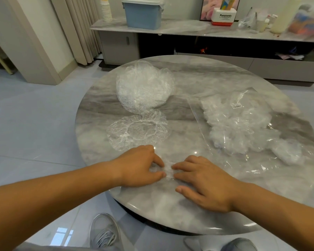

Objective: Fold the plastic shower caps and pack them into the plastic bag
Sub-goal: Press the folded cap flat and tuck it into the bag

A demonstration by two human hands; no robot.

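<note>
So the small crumpled clear plastic shower cap (168,172) sits at the near edge of the round grey marble table (188,84). The left hand (140,165) pinches it in a curled grip, while the right hand (203,182) touches it, straight-fingered, gripping nothing. A clear plastic bag (239,124) lies to the right.

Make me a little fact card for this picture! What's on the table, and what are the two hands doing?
table: round, grey marble look
left hand: pinches the small folded cap near the front edge
right hand: fingertips press on the same cap
pile of caps: far left, heaped, not folded
flat cap: lies spread open in front of the pile
plastic bag: on the right, folded caps inside, barcode sticker on top
</note>
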